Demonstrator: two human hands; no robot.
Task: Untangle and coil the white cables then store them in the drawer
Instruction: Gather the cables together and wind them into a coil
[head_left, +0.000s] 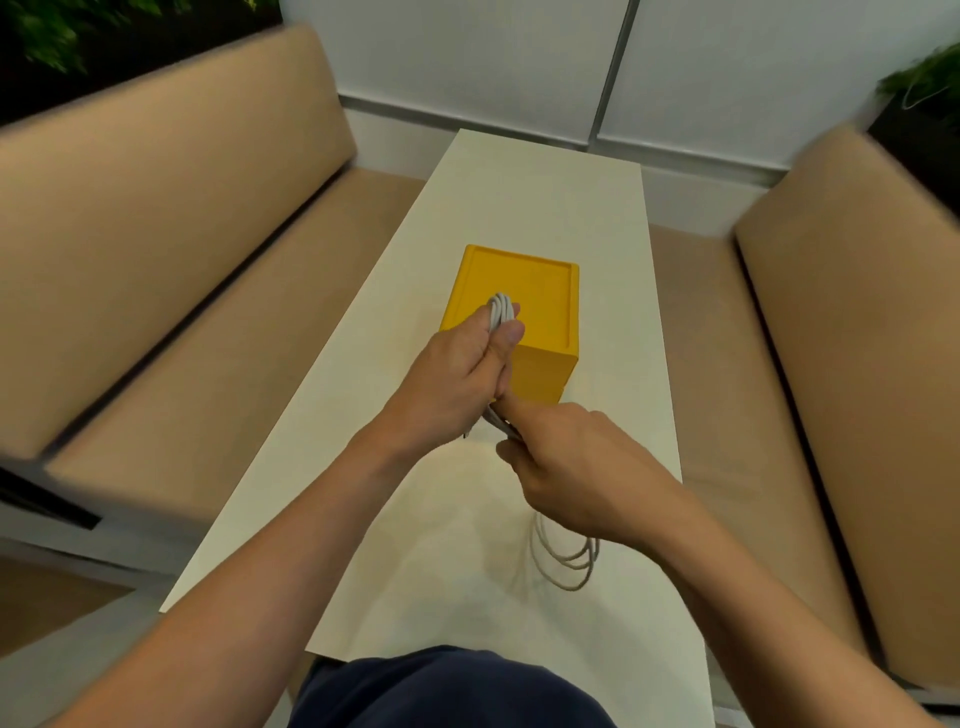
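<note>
While left hand (457, 374) fingers clamp white cables (502, 310), right hand (571, 467) fingers pinch their loops, yellow drawer box (540, 291) behind.

Bright, even indoor light falls from above. On the pale surface (545, 218) shadows are faint and soft: a dim patch under the forearms, a thin smear left of the white cables (566, 564). The centre is fairly sharp. Toward the edges the beige benches (171, 218) and corner plants (919, 78) smear with motion blur, and the wide lens bows straight lines.

Looped white cables (503, 310); yellow drawer box (537, 291)
</note>
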